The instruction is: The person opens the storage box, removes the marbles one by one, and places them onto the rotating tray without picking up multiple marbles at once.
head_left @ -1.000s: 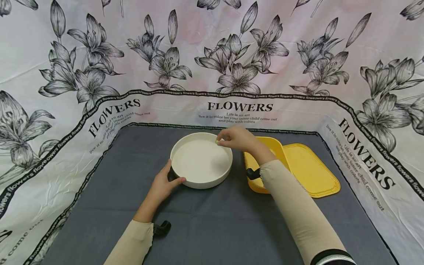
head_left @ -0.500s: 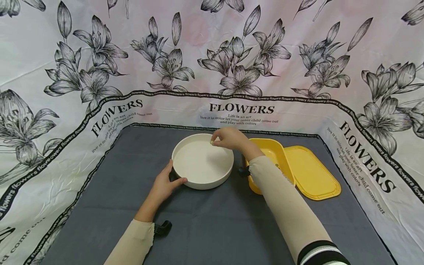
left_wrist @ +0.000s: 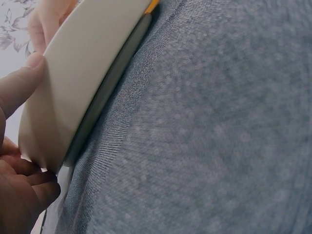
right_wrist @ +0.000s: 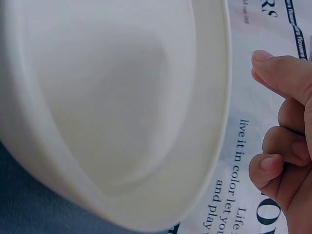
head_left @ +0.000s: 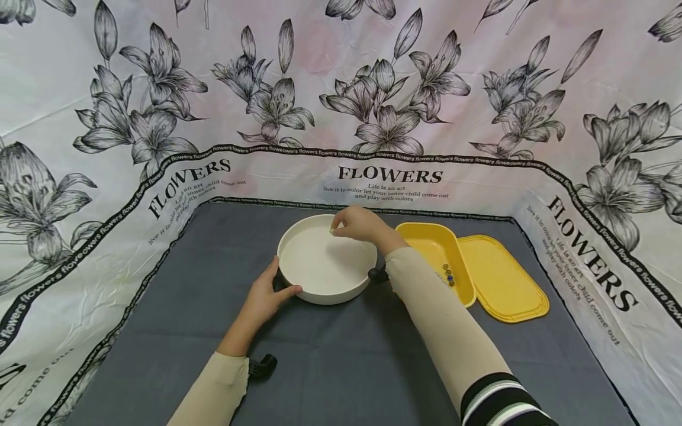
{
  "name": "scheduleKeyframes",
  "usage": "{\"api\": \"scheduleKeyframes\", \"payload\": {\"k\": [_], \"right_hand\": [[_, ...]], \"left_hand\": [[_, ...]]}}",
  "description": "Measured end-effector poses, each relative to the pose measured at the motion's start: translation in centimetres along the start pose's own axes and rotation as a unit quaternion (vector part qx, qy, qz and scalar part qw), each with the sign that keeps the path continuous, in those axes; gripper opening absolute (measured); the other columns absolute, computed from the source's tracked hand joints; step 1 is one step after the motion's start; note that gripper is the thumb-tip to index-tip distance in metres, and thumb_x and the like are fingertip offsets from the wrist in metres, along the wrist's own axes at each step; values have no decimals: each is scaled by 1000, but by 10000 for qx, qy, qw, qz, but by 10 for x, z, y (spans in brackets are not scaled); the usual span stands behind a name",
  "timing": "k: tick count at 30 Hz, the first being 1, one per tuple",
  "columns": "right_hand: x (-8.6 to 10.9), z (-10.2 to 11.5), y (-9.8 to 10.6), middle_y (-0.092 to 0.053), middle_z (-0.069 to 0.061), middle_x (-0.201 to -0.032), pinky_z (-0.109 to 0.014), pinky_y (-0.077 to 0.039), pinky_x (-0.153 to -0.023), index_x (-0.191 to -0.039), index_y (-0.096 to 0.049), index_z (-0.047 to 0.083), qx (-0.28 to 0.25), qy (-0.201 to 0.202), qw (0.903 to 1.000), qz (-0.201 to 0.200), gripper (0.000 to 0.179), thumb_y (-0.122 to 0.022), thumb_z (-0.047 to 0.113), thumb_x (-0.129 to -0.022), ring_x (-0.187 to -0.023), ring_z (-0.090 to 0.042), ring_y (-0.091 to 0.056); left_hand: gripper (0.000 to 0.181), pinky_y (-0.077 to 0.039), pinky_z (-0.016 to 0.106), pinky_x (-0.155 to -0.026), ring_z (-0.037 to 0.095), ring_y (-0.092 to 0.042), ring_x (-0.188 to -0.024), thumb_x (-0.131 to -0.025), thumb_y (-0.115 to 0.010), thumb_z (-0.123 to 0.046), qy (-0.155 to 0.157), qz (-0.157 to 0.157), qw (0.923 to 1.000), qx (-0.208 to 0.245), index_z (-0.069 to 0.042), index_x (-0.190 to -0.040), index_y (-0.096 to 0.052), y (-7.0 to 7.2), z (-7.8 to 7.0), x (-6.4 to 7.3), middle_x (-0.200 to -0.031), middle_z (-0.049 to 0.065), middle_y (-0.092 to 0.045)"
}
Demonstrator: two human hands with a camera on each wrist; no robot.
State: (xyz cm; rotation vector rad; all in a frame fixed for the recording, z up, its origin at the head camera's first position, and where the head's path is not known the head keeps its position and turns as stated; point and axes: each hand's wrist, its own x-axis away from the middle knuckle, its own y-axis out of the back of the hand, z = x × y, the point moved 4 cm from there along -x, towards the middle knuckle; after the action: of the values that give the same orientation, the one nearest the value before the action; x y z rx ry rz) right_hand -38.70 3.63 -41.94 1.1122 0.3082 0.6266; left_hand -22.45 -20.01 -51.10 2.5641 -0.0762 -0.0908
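Observation:
A round white shallow dish (head_left: pixel 325 263) stands on the grey cloth, its inside bare in the head view. My left hand (head_left: pixel 266 293) grips its near-left side, thumb over the rim and fingers against the outer wall, as the left wrist view shows the dish's wall (left_wrist: pixel 78 68). Above the dish's far-right rim is my right hand (head_left: pixel 362 228), thumb and index finger pinched together. A tiny pale bead-like piece shows at those fingertips in the head view. In the right wrist view the pinching fingers (right_wrist: pixel 278 70) hide it, and the other fingers are curled.
Right of the dish sits an open yellow box (head_left: pixel 426 234) with several small beads (head_left: pixel 449 277) inside, partly behind the right sleeve (head_left: pixel 437 307). Its yellow lid (head_left: pixel 506 278) lies against its right side. A flower-printed cloth (head_left: pixel 298 171) hangs behind and at both sides.
My right hand has moved left over the dish's far rim, still pinching. The sleeve has shifted with it, uncovering beads in the yellow box. My left hand has kept its grip.

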Motion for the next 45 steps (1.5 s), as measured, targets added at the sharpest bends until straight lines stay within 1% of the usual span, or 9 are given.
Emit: {"api": "scheduleKeyframes", "payload": {"k": [9,13,20,24,29,35,39,44,45], "right_hand": [[-14,-5,-12,-71,8,-102,-36,-52,-82,-107,-78,24,-105,-49,9999,-6,16,-72,35,-97,-92,-17,-60],[-17,-7,-18,-72,8,-100,-35,-52,-81,-107,-78,23,-71,-93,9999,-60,17,-72,35,-96,-91,-16,-61],[-10,-9,-20,-72,4,-103,-37,-53,-84,-119,-77,17,-104,-207,9997,-33,30,-72,36,-97,-93,-18,-61],[-2,-10,-13,-73,4,-110,-37,-54,-87,-122,-76,16,-27,-100,9999,-62,31,-70,35,-98,-97,-18,-63],[18,-5,10,-73,1,-113,-40,-55,-88,-126,-74,17,105,34,9998,-177,31,-68,34,-100,-99,-20,-64],[55,1,40,-75,1,-114,-38,-59,-84,-124,-74,20,358,52,9989,-305,28,-68,33,-101,-97,-17,-70],[78,-2,59,-76,4,-113,-36,-59,-79,-123,-74,23,567,163,9973,-437,27,-69,34,-100,-91,-13,-71],[110,-13,79,-75,7,-101,-34,-54,-70,-120,-74,26,799,262,9948,-579,23,-70,35,-99,-79,-10,-66],[116,-16,82,-75,6,-102,-35,-55,-71,-121,-74,25,805,259,9950,-540,24,-70,35,-99,-80,-11,-67]], "left_hand": [[112,-23,56,-124,35,-16,-157,-87,-81,-44,35,0,10000,71,-3,-164,-10,-1,1,-1,-170,19,-14],[114,-23,56,-124,35,-16,-157,-86,-81,-47,34,-23,10000,50,-3,-164,-11,-1,1,-1,-170,19,-15],[117,-24,56,-123,36,-17,-157,-85,-80,-51,75,21,10000,-14,-2,-164,-10,-4,2,0,-170,20,-16],[116,-23,56,-124,36,-17,-157,-85,-81,-51,83,-1,10000,2,-3,-164,-11,-4,2,0,-170,19,-16],[116,-24,57,-123,37,-18,-156,-85,-81,-52,-11,-61,10000,-19,-2,-164,-12,-3,2,-1,-169,21,-17],[116,-23,57,-124,35,-17,-157,-84,-80,-53,-5,25,10000,-35,-5,-165,-11,-4,0,0,-170,18,-15],[115,-23,56,-124,34,-16,-157,-85,-81,-51,46,7,10000,-35,-6,-165,-11,-3,-1,1,-170,17,-15],[114,-23,56,-124,34,-16,-157,-86,-81,-49,77,39,9999,-82,-5,-165,-10,-3,-2,2,-170,17,-14],[115,-23,56,-124,34,-16,-157,-86,-81,-50,76,46,9999,-77,-5,-165,-10,-4,-2,2,-170,17,-14]]}}
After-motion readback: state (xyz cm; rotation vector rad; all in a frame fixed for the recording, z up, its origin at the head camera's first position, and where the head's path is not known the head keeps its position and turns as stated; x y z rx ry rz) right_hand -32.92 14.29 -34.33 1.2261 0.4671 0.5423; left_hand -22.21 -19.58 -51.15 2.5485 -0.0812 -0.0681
